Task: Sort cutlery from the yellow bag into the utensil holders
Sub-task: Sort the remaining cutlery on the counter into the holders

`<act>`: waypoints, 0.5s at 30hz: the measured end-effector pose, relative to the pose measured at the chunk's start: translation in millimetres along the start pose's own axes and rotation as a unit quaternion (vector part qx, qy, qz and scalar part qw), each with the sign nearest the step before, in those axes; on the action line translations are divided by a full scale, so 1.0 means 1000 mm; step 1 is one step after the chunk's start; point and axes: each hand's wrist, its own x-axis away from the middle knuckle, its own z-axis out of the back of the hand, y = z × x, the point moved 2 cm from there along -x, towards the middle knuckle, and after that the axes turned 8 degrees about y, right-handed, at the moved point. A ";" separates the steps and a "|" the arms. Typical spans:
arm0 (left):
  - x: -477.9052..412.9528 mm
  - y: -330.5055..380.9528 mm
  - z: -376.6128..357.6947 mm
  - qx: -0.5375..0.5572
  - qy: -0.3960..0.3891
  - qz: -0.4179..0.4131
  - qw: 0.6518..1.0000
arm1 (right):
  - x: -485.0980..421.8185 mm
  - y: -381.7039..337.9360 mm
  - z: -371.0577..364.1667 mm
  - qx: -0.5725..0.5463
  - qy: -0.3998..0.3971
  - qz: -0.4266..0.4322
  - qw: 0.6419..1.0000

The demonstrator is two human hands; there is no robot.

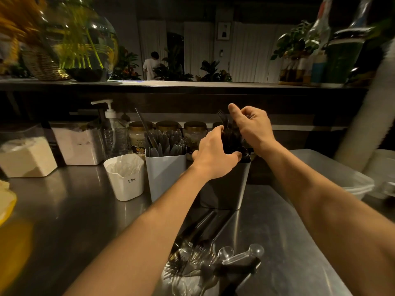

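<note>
The likeliest slip, as we judge it, is a jam. The forks [222,117] stand packed in the dark holder [224,189], and pushing more in at an angle could snag tines and lever the holder over against the grey holder [165,176] just beside it. A loose fork could also fall behind, among the jars [194,129].

Our left hand [213,154] curls round the bunch of forks at the dark holder's mouth, thumb at the near rim. Our right hand [253,127] hovers just beyond, over the same mouth, fingers curled and thumb up. Whether it pinches a fork we cannot tell, as the dark handles are lost in shadow.

The unsorted pile [209,259], black and clear pieces mixed, lies on the counter [64,210] close to us, between our forearms and well apart from both hands. The yellow bag [7,201] sits blurred at the far left edge. The white holder [126,178] stands left of the grey one.
</note>
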 end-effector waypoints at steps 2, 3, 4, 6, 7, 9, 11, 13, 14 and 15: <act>0.001 0.000 0.000 0.006 0.000 0.004 1.000 | -0.001 -0.003 0.002 0.007 -0.003 0.004 1.000; 0.001 0.000 0.000 0.008 -0.001 0.006 1.000 | -0.002 -0.005 0.004 0.003 0.020 0.019 1.000; 0.001 0.000 0.000 0.012 -0.003 0.009 1.000 | -0.002 -0.008 0.007 -0.009 0.057 0.038 0.998; -0.001 -0.001 -0.001 0.014 0.003 0.014 1.000 | -0.003 -0.015 0.014 -0.034 0.148 0.092 0.984; -0.001 -0.002 0.000 0.013 0.006 0.013 1.000 | -0.003 -0.017 0.017 -0.039 0.185 0.119 0.975; -0.002 -0.003 -0.001 0.011 0.008 0.010 1.000 | -0.005 -0.020 0.017 -0.022 0.222 0.155 0.962; -0.001 -0.005 -0.002 0.009 0.007 0.006 1.000 | -0.009 -0.018 0.015 0.039 0.203 0.159 0.965; 0.000 -0.005 -0.002 0.003 0.009 0.002 1.000 | -0.011 -0.012 0.009 0.105 0.128 0.118 0.979; 0.000 -0.004 -0.003 0.001 0.009 -0.003 1.000 | -0.010 -0.010 0.007 0.116 0.088 0.084 0.986; 0.001 -0.003 -0.003 -0.002 0.010 -0.006 1.000 | -0.010 -0.008 0.003 0.109 0.054 0.045 0.992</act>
